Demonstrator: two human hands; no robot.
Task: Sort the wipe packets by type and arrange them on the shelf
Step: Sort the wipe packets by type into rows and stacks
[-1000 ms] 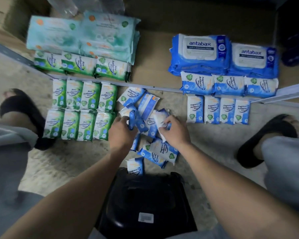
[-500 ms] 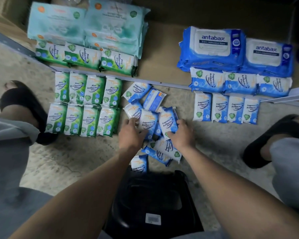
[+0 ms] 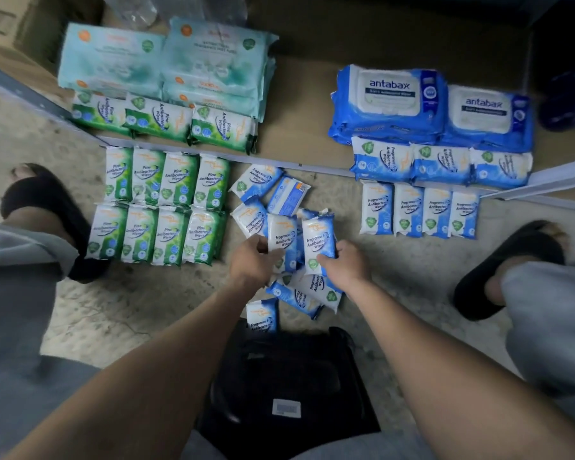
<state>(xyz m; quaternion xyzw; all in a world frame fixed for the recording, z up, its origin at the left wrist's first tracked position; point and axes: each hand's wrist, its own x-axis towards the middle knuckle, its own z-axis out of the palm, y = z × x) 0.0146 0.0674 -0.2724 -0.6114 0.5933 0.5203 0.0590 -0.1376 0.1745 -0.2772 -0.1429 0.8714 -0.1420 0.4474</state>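
- The speckled grey concrete floor (image 3: pixel 113 310) fills most of the view. The person's grey trouser legs are at both sides, with a foot in a black sandal (image 3: pixel 47 207) on the left and another on the right.
- The brown board shelf with a pale metal front edge (image 3: pixel 306 104) runs across the top.
- A black plastic object with a white barcode sticker (image 3: pixel 289 370) sits on the floor between the forearms.
- The large pale teal wipe packs (image 3: pixel 166 61) are stacked at the back left of the shelf. The two large blue "antabax" packs (image 3: pixel 392 101) lie side by side at the back right.
- The green-and-white pine wipe packets (image 3: pixel 160 204) form two rows of four on the floor just below the shelf edge. Three more lie in a row on the shelf, in front of the teal packs.
- The sorted blue-and-white fragrance-free packets (image 3: pixel 419 210) stand four in a row on the floor. Three more lie on the shelf in front of the "antabax" packs.
- The loose heap of blue-and-white packets (image 3: pixel 269 194) lies at mixed angles on the floor between the green block and the blue row.
- The left hand (image 3: pixel 253 263) has its fingers curled round the lower end of one blue-and-white packet (image 3: pixel 281 240), held label up over the heap.
- The right hand (image 3: pixel 344 263) grips the lower end of a second blue-and-white packet (image 3: pixel 319 242), just beside the first.
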